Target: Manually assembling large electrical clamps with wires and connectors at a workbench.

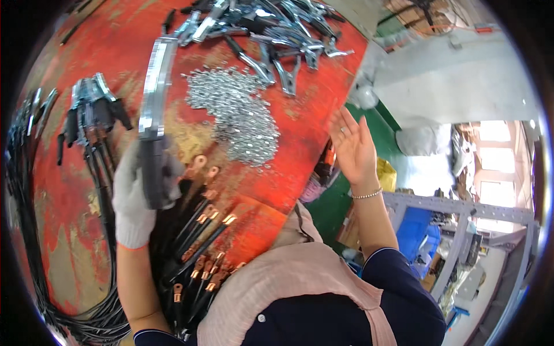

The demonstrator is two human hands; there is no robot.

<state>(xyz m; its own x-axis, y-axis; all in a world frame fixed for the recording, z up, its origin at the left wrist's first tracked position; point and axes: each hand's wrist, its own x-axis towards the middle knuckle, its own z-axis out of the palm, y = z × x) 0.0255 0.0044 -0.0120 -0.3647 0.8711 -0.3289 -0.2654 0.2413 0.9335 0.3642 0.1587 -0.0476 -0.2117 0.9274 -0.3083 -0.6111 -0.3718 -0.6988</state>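
Note:
My left hand (pixel 131 199), in a white knit glove, is closed round the black grip of a shiny metal clamp (pixel 157 86). The clamp stands out from the hand toward the far side of the table, its body smeared by motion. My right hand (pixel 355 150) is bare, with a ring and a beaded bracelet. Its fingers are stretched out, with nothing in them, at the table's right edge. Between the hands lies a heap of small silvery metal pieces (pixel 248 127). Close to my left hand are black cables with copper lugs (pixel 212 214).
A pile of metal clamps (pixel 283 34) covers the far end of the worn red table (pixel 314 124). More clamps (pixel 89 106) on long black cables (pixel 43 288) lie at the left. To the right are a green floor (pixel 378 124) and a grey metal rack (pixel 461 210) with blue material.

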